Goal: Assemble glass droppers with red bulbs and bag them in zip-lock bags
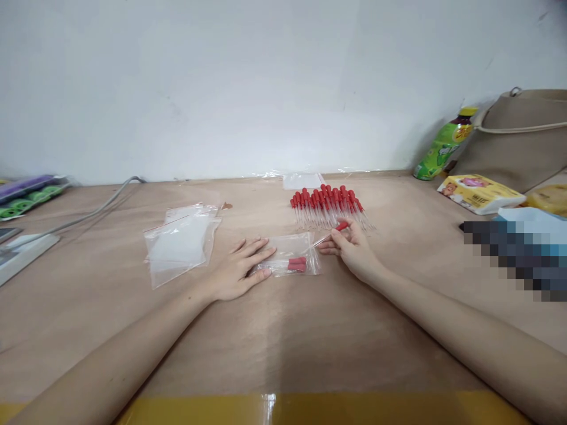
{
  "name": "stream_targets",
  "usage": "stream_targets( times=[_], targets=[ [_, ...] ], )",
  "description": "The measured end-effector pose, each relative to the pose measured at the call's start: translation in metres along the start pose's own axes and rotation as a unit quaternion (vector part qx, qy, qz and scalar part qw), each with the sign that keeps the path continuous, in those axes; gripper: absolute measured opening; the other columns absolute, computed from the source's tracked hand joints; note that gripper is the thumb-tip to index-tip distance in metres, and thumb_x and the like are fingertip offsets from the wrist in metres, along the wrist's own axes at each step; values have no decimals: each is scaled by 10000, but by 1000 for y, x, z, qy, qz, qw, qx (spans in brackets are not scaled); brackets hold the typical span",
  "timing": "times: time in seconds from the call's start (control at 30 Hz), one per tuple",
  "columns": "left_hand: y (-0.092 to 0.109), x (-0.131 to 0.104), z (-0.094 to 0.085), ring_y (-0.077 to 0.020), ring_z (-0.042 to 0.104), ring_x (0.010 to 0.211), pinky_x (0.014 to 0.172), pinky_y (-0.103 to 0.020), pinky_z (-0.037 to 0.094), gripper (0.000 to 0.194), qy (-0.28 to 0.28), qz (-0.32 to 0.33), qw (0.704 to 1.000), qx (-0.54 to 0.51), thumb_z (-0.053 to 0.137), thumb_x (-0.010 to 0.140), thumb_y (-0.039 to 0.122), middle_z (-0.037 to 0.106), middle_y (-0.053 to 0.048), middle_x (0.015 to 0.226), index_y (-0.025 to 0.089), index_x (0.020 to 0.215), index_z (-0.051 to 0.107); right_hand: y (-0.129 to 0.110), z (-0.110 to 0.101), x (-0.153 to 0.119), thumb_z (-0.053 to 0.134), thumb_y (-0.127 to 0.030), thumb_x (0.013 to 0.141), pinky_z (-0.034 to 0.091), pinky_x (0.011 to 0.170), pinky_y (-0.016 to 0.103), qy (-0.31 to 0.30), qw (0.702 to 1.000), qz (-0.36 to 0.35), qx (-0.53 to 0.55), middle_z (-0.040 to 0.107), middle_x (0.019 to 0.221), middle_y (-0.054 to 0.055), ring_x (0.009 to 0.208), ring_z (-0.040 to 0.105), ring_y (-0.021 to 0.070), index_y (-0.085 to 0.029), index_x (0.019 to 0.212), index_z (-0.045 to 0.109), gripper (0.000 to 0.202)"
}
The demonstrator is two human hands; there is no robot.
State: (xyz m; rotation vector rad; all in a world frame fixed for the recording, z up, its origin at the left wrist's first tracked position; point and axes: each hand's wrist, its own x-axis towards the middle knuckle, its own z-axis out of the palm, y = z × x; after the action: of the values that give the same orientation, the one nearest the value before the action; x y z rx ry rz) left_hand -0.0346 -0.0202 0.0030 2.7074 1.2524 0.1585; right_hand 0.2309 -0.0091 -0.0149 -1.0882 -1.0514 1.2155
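Note:
A clear plastic bag (283,247) lies flat on the brown table covering (248,354), with red-capped droppers (296,264) inside it. My left hand (241,268) rests on the bag's left end, fingers spread. At the bag's right end, my right hand (348,245) pinches a dropper by its red bulb; the dropper's clear tip points left at the bag's opening. Just behind my right hand is a row of several red-bulbed droppers (328,200). Several clear bags (179,245) overlap in a pile to the left of my left hand.
Another bag (303,180) lies by the wall. On the right are a green bottle (443,147), a yellow packet (481,192) and a beige bag (518,136). A grey cable (101,206) and green and purple packs (33,195) are on the left.

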Motion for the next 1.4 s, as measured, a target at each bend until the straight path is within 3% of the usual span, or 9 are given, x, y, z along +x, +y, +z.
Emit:
stream_targets(
  times=[0.1,0.2,0.33,0.47,0.63,0.8,1.1,1.23,1.4],
  targets=[
    [1,0,-1,-195,162,1347,1099,-457,99,478,-11,-3,1000,7,257,923,460,191,-14,1462,302,1373,260,1,-8,0,561,-317,743,527,712,329,-41,999,14,-19,574,770,-6,674,629,131,-205,999,462,296],
    [2,0,-1,-201,176,1343,1101,-450,107,500,-3,-2,1000,17,270,914,479,196,-13,1461,298,1379,248,-2,-19,1,620,-298,701,496,717,317,-107,984,-8,-143,619,821,29,702,596,133,-181,916,584,247],
    [2,0,0,-200,177,1343,1101,-445,121,551,2,-2,1000,19,276,907,494,202,-26,1459,277,1403,171,-7,-28,0,592,-307,736,437,645,317,-173,904,-131,-370,610,762,35,668,527,151,-198,900,681,216],
    [1,0,1,-199,188,1341,1101,-443,127,569,5,-2,1000,20,277,907,494,207,-34,1459,261,1409,147,-5,-21,-1,582,-267,750,399,714,323,-179,845,-235,-445,590,749,37,757,515,172,-222,924,689,209],
    [2,0,1,-195,196,1339,1102,-439,128,577,8,-1,1000,23,282,905,496,215,-42,1457,250,1409,149,0,-5,-2,535,-195,750,394,604,254,-180,875,-204,-400,587,691,12,631,498,122,-173,847,660,159],
    [2,1,1,-196,198,1339,1101,-446,125,579,9,-3,1000,20,288,904,495,212,-38,1458,255,1410,143,1,-3,-2,526,-185,745,424,592,251,-184,909,-166,-336,641,810,37,644,530,124,-163,933,635,219],
    [4,1,0,-207,212,1334,1095,-451,139,555,13,2,1000,13,299,902,487,228,-36,1453,265,1399,192,-5,-10,-4,453,-185,826,425,810,315,-273,875,-235,-323,643,972,38,880,556,160,-232,1072,615,299],
    [4,1,0,-203,210,1335,1095,-453,134,554,10,5,1000,12,292,906,482,214,-33,1458,269,1403,173,-2,-11,-2,473,-155,803,437,757,291,-257,878,-233,-329,622,995,43,807,544,143,-223,1153,560,367],
    [3,1,1,-198,184,1342,1098,-445,123,529,10,4,1000,20,293,907,481,192,-35,1463,281,1390,219,0,-13,3,473,-124,784,425,728,290,-255,854,-232,-391,631,880,33,784,537,151,-229,1127,587,377]
  ],
)
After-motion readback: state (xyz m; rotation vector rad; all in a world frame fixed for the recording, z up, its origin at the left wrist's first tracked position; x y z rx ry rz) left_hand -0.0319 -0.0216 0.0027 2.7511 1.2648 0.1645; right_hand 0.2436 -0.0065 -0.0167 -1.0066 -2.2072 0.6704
